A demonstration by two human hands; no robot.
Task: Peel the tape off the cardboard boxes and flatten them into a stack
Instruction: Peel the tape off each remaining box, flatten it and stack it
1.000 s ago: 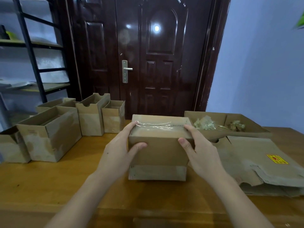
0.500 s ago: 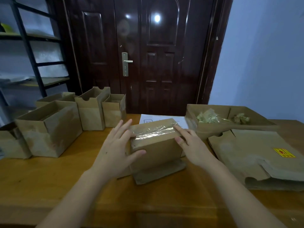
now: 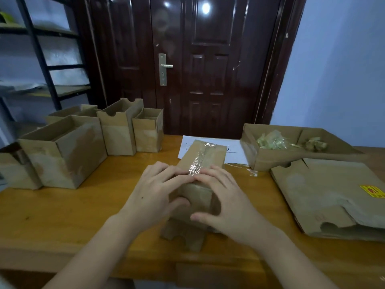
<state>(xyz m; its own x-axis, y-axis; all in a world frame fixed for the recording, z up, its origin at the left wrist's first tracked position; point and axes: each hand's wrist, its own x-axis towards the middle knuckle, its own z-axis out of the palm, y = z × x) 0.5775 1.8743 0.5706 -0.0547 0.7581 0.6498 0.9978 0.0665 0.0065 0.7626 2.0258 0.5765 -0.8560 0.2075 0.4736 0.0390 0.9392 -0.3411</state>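
**Both hands on the taped box, tape end at my fingertips**

The cardboard box (image 3: 198, 184) lies on the desk (image 3: 73, 209) straight ahead of me, its long axis running away from me toward the door (image 3: 187, 59). The clear tape (image 3: 200, 161) runs along that same axis down the middle of the top face, and its near end sits between my two sets of fingertips. My left hand (image 3: 154, 195) rests on the box's left side, fingers loosely bent over the top edge, thumb on the near face. My right hand (image 3: 220, 201) mirrors it, fingers spread and bent, touching the top just beside the tape. Neither pinches the tape yet; I judge the right index finger nearer to lifting its end. Flattened cardboard (image 3: 325, 195) lies to my right
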